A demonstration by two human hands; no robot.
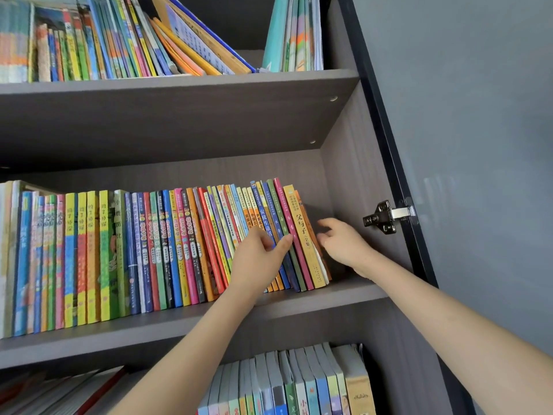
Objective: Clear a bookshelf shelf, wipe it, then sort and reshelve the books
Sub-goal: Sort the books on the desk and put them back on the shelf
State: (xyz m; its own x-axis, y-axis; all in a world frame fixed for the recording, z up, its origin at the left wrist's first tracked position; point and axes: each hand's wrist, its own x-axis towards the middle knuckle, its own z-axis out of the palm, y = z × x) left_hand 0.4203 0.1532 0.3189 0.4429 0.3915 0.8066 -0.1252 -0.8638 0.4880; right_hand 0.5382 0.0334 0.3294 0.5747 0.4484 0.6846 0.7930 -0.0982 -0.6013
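Head view: we see the left hand [259, 260] gripping leaning books [270, 211], the right hand [344, 244] beside them, fingers loosely spread, holding nothing.

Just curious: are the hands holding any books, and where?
Left hand pinches a few books by their spines; right hand only touches the end book.

Single wide-angle view from a head-worn camera, facing forward into a bookcase [359, 175] at arm's reach. The middle shelf [299, 307] and its books [149, 253] fill the centre, seen slightly from above. The upper shelf [179, 115] shows its underside, and the lower books [299, 381] show their top edges. Both forearms [449, 324] enter from the bottom edge, with the left hand [260, 259] and right hand [344, 244] near mid-frame. A door hinge [387, 217] and grey wall [478, 115] occupy the right side.
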